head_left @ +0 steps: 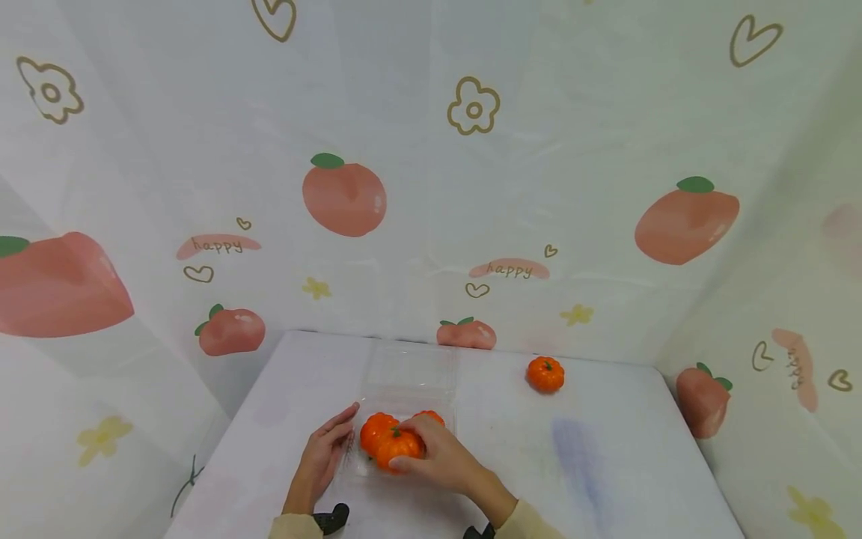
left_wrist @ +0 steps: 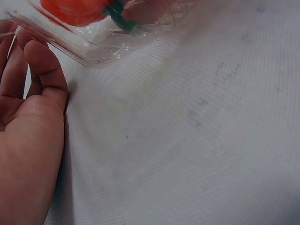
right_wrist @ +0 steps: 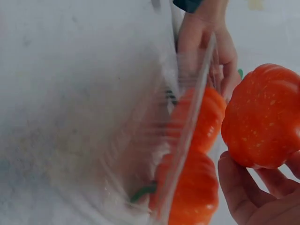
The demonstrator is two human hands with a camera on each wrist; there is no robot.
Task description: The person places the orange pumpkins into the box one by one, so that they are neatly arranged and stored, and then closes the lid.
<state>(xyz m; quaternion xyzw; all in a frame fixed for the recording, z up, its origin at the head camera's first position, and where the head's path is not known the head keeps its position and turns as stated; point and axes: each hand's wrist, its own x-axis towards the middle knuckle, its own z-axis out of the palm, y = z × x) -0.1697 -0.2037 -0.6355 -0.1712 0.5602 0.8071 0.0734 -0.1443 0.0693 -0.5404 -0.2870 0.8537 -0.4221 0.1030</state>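
Observation:
My right hand (head_left: 447,458) grips a small orange pumpkin (head_left: 397,449) with a green stem, thumb on the near side. In the right wrist view this held pumpkin (right_wrist: 262,117) is above the wall of a clear plastic box (right_wrist: 187,145). Inside the box are more pumpkins, one at the left (head_left: 377,428) and one at the right (head_left: 431,415), partly hidden by my right hand. My left hand (head_left: 325,453) rests along the box's left side, fingers extended. From the left wrist, a pumpkin (left_wrist: 77,10) shows through the clear plastic.
The box's clear lid (head_left: 411,367) lies folded back behind it. Another orange pumpkin (head_left: 545,374) stands at the back right of the white-covered table (head_left: 512,464). A printed cloth (head_left: 404,112) hangs behind and at both sides.

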